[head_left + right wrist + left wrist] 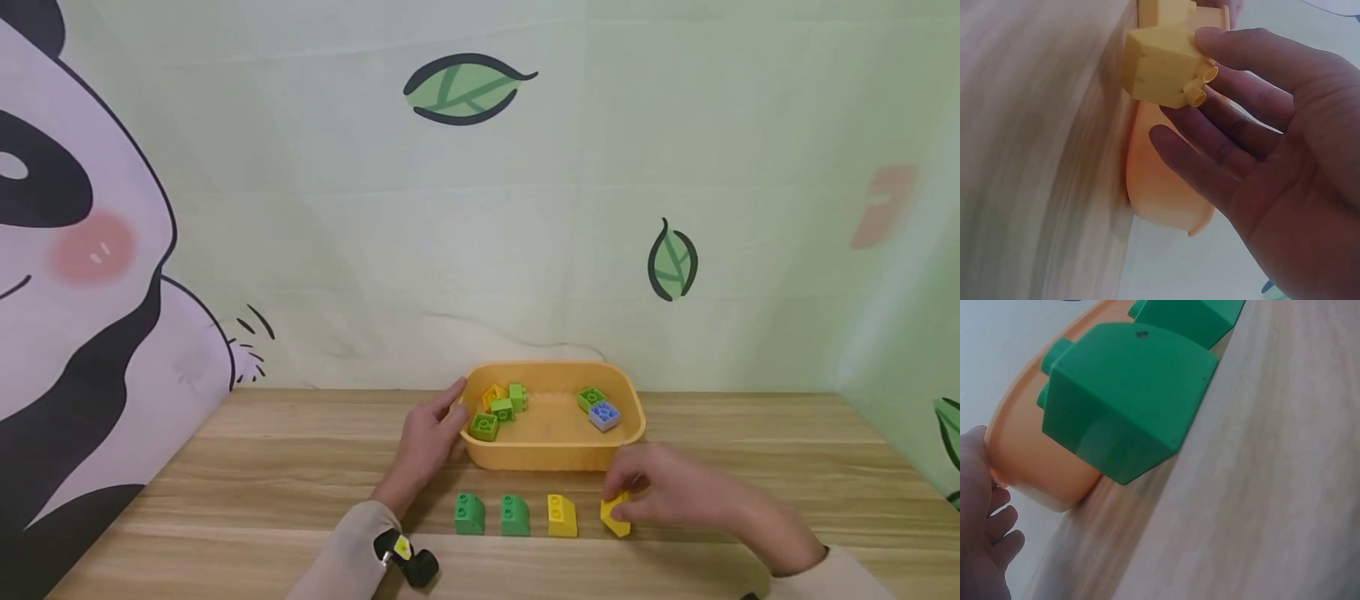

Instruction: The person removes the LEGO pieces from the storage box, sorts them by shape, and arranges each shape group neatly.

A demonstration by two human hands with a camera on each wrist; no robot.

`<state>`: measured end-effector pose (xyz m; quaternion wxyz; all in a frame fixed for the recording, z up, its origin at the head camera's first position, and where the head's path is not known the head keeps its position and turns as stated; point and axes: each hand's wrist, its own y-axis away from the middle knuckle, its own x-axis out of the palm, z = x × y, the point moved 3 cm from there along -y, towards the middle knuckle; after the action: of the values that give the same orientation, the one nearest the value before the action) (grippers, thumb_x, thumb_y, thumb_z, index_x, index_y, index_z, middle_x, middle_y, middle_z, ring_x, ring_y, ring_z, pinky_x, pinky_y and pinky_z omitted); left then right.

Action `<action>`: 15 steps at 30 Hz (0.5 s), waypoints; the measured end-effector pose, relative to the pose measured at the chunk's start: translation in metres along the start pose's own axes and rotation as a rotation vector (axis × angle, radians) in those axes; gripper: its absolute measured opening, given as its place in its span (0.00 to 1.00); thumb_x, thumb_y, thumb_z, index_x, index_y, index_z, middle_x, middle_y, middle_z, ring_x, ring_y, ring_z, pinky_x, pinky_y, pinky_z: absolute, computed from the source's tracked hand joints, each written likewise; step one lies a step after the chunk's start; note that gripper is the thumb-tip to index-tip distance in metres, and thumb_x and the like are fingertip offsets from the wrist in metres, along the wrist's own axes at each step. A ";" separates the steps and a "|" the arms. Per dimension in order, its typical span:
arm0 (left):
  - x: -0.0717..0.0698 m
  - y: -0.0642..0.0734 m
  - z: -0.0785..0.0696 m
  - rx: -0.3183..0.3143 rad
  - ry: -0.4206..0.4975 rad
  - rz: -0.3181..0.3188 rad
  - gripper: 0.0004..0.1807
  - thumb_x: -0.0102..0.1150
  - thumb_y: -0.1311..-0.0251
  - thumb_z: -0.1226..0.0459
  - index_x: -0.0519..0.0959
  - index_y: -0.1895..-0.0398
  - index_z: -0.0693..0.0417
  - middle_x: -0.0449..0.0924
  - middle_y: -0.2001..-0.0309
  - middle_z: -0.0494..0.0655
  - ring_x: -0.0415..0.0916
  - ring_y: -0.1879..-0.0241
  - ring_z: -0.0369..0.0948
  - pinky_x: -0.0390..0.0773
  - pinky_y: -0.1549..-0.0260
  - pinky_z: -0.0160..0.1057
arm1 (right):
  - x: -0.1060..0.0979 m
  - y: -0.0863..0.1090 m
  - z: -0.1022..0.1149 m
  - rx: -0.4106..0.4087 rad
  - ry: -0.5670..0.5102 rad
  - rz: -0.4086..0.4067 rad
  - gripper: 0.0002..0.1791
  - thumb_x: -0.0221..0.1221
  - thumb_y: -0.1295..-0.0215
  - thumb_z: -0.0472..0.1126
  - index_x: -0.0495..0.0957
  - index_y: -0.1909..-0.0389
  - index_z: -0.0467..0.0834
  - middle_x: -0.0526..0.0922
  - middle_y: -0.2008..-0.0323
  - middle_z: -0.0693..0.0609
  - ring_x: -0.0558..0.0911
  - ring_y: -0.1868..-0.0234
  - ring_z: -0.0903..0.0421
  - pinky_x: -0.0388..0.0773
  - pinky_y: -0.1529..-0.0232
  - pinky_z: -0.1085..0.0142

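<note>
My right hand [667, 487] pinches a yellow sloped toy brick [617, 514] between thumb and fingers, at the right end of a row on the table. In the right wrist view this yellow brick [1163, 65] is tilted, its two studs facing the palm. The row also holds another yellow brick [562, 516] and two green curved bricks [469, 514], studs up. My left hand [429, 437] grips the left end of an orange plastic bin [547, 457]. In the left wrist view a green brick [1129, 394] stands close, partly covering the bin [1041, 456].
Inside the bin lie several green bricks [484, 427], an orange-yellow brick [492, 395] and a lilac brick [603, 416]. The wooden table [285, 467] meets a printed cloth backdrop [337, 250] just behind the bin. A black wrist device [416, 567] sits on the left sleeve.
</note>
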<state>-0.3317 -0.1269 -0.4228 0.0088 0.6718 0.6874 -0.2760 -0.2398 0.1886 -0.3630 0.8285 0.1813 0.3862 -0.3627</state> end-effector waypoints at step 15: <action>0.000 0.000 -0.002 0.001 -0.005 -0.004 0.27 0.56 0.26 0.64 0.75 0.26 0.58 0.74 0.28 0.48 0.71 0.29 0.51 0.71 0.31 0.53 | 0.014 -0.007 0.001 -0.054 0.058 -0.021 0.07 0.74 0.36 0.42 0.88 0.59 0.52 0.82 0.60 0.65 0.79 0.60 0.64 0.84 0.55 0.64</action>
<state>-0.3310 -0.1261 -0.4216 0.0097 0.6699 0.6885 -0.2778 -0.2383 0.1763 -0.3733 0.8178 0.1652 0.4216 -0.3552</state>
